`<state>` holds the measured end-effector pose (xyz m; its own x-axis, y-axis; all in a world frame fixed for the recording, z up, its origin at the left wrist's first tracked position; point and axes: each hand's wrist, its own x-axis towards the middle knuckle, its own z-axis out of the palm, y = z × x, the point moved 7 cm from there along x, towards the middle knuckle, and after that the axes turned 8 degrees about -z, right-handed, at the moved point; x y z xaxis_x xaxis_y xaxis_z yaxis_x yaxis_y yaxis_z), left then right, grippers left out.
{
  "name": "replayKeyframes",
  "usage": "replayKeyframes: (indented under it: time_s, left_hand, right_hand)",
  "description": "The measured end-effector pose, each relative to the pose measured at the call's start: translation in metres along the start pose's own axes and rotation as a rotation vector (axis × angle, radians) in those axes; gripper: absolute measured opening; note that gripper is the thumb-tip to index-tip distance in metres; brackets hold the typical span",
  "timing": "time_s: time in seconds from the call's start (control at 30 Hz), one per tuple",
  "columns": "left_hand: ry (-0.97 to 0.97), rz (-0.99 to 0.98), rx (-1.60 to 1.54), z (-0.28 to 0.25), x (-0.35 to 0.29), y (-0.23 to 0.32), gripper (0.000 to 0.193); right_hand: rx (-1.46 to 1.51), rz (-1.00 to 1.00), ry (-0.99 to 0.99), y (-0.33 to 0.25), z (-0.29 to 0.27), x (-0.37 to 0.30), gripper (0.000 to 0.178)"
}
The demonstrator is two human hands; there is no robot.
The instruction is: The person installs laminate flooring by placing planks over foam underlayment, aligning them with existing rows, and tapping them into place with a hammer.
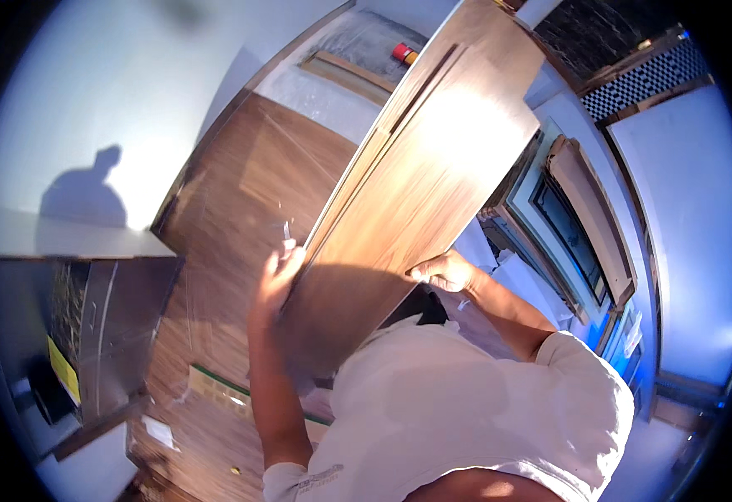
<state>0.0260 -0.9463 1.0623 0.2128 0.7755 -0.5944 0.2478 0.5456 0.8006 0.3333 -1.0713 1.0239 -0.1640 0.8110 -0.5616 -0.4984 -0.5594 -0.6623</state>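
Observation:
A long wood-grain board (433,159) stands tilted in front of me, its lower end close to my body. Along its left side show pale layered edges, so it may be more than one board. My right hand (445,272) is closed round the right edge near the lower end, with the thumb on the face. At the opposite edge my left hand (277,276) presses against the board with its fingers bent. A small thin pale thing (287,229) shows at the left fingertips; I cannot make out what it is.
A brown wood-grain surface (224,209) lies to the left, beside a dark cabinet (119,322). A red and yellow cylinder (404,53) stands at the far side. Framed panels (550,217) and cardboard (588,209) lean at right. A green-edged strip (220,389) lies at lower left.

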Motion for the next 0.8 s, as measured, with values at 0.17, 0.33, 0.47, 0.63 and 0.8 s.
replayKeyframes:
  time_s: [0.17,0.33,0.47,0.63,0.8]
  left_hand:
    - [-0.062,-0.072,-0.031,0.019,0.050,-0.016,0.069]
    - [0.088,0.007,-0.219,-0.001,0.060,-0.044,0.044]
    - [0.128,0.092,-0.096,-0.017,0.041,-0.017,0.031]
    - [0.282,0.170,0.025,-0.072,0.027,-0.016,0.033]
    - [0.418,0.307,0.119,-0.134,0.008,-0.019,0.039]
  right_hand:
    - [0.019,0.052,-0.043,0.030,0.012,0.020,0.027]
    - [0.103,0.015,-0.037,0.025,0.047,0.032,0.031]
    - [0.168,0.044,-0.036,0.041,0.047,0.038,0.051]
    - [0.199,-0.019,-0.144,0.060,0.051,0.041,0.056]
    - [0.131,-0.101,0.057,0.065,0.038,0.030,0.044]
